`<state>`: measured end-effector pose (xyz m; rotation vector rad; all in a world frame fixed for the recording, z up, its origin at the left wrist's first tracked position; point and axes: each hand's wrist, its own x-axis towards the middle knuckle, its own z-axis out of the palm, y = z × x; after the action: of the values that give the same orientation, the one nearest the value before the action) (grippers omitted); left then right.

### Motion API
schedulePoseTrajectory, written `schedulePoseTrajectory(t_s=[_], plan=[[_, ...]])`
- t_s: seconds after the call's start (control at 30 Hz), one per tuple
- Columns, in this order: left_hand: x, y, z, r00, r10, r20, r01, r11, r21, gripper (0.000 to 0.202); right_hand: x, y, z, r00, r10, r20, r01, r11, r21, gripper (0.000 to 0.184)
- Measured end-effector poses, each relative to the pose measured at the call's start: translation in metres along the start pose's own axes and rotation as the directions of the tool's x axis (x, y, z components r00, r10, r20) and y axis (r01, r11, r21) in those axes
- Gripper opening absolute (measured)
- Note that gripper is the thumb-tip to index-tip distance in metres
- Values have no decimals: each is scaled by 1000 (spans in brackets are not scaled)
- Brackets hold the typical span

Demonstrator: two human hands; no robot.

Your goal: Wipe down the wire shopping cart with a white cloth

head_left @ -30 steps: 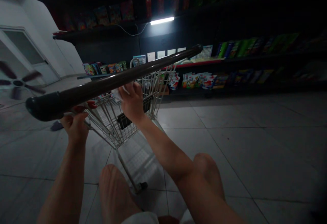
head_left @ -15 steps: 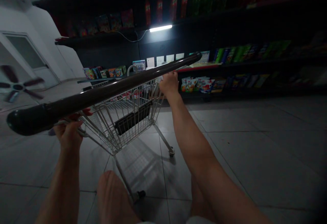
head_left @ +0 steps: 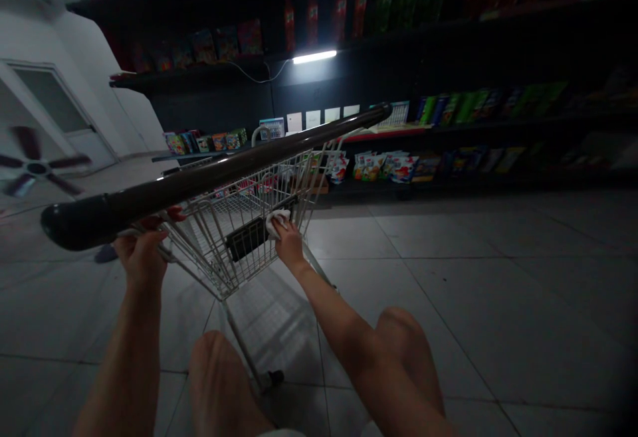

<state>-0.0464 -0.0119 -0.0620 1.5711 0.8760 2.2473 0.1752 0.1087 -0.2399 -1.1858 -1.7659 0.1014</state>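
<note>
The glossy dark-brown tubular handlebar (head_left: pixel 239 166) with a black rounded end cap cuts across the silver wire-mesh shopping cart (head_left: pixel 259 267), hiding part of its basket. Below the bar's left end, the left hand (head_left: pixel 142 251) is curled around the cart's metal frame; the bar and frame obscure some fingers, so the exact grip is unclear.

Farther right, the right hand (head_left: pixel 288 241) grips a crumpled white wipe (head_left: pixel 276 224) against the flat black rectangular panel (head_left: pixel 245 240) on the basket's near side. The wipe is bunched and partly covered by fingers; whether it is cloth or paper cannot be told. The right forearm hides most of the cart's right near leg.

Beyond, the black shelving (head_left: pixel 209 101) carries 4 red bottles (head_left: pixel 340 12), their labels unreadable; its far right fades into darkness. Smooth grey floor tiles (head_left: pixel 399 238) lie beneath.
</note>
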Motion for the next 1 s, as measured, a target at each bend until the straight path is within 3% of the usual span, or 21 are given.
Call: schedulePoseTrajectory(t_s=[0.07, 0.13, 0.2, 0.27, 0.33, 0.43, 0.5, 0.57, 0.67, 0.73, 0.8, 0.87, 0.93, 1.0], plan=[[0, 0, 0, 1000, 15, 1, -15, 1000, -22, 21, 12, -17, -15, 988, 6, -152, -1, 999, 33, 59], [-1, -1, -1, 1000, 22, -1, -22, 999, -29, 22, 32, -44, -31, 951, -76, -300, 90, 995, 33, 59], [0, -2, -1, 1000, 22, 1, -22, 999, -27, 22, 47, -71, -36, 921, -205, -332, 217, 976, 0, 60], [0, -2, -1, 1000, 31, 8, -30, 999, -24, 21, 49, -87, -24, 918, -286, -276, 291, 956, -24, 59], [0, -3, -1, 999, 42, 19, -41, 999, -20, 20, 34, -87, 2, 936, -298, -190, 298, 954, -29, 52], [-2, -3, -2, 999, 37, 30, -37, 999, 4, 18, -7, -61, 47, 968, -247, 34, 248, 968, -26, 40], [-3, -2, -2, 999, 35, 37, -36, 999, 8, 17, -33, -39, 67, 957, -229, 179, 237, 971, -22, 37], [-4, -1, -2, 998, 43, 43, -44, 999, 2, 16, -52, -22, 75, 933, -239, 268, 251, 968, -14, 38], [-4, 0, -1, 998, 51, 46, -51, 999, -1, 16, -63, -19, 66, 913, -239, 329, 251, 968, 8, 44], [-4, 0, 0, 998, 54, 38, -53, 999, -4, 16, -62, -32, 52, 935, -243, 260, 243, 970, 35, 47], [-4, 0, 0, 998, 53, 35, -53, 999, -4, 16, -55, -53, 39, 953, -282, 110, 275, 959, 74, 49], [-4, -1, 0, 998, 52, 29, -52, 999, 7, 16, -44, -75, 31, 935, -353, -11, 353, 930, 99, 48], [-4, -3, -1, 998, 52, 22, -52, 998, 30, 16, -34, -91, 36, 915, -399, -53, 403, 910, 101, 41], [-4, -4, -1, 999, 51, 13, -52, 997, 50, 15, -31, -96, 51, 914, -406, -22, 406, 908, 102, 32]])
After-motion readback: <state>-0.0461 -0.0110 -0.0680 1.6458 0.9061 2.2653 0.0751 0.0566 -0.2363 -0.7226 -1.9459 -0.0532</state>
